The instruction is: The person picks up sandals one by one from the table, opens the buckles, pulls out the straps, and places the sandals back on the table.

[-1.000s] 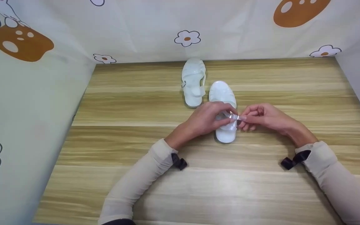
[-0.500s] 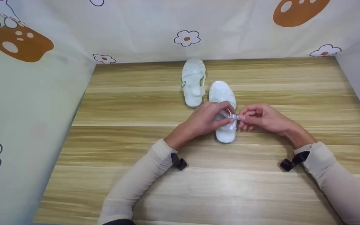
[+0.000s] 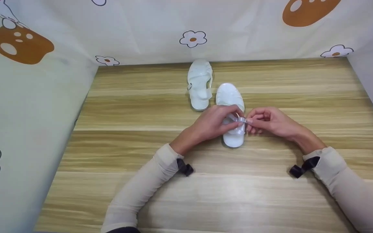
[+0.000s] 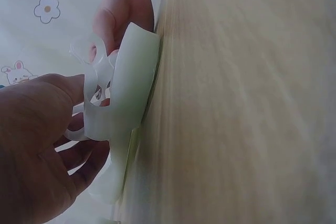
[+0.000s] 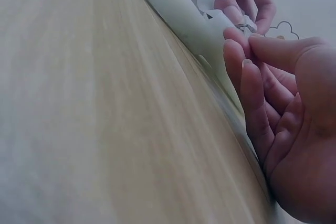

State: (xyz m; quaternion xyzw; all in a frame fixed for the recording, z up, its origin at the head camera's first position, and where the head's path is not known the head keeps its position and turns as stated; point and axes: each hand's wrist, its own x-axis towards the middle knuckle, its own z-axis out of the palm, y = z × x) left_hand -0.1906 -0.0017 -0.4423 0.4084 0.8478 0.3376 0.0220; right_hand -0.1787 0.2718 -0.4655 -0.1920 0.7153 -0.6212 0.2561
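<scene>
A white sandal (image 3: 230, 94) lies on the wooden tabletop, toe pointing away, with both hands at its ankle strap. My left hand (image 3: 210, 123) pinches the strap (image 3: 233, 117) beside a small metal buckle (image 5: 245, 26). On the sandal's right side, my right hand (image 3: 272, 121) pinches the buckle end between thumb and forefinger. In the left wrist view the sandal's pale heel (image 4: 134, 72) stands on the table, its strap looped above. Fingers partly cover the buckle, so whether the strap passes through it is hard to tell.
A second white sandal (image 3: 200, 85) lies to the left and farther back, near the cloth wall (image 3: 147, 32) with printed flowers. The wood-grain table (image 3: 134, 113) runs up to that wall. Black bands (image 3: 185, 167) hang at both cuffs.
Both hands keep their hold at the strap and buckle. The right hand has shifted very slightly left, toward the left hand. Neither sandal has visibly moved on the table.
</scene>
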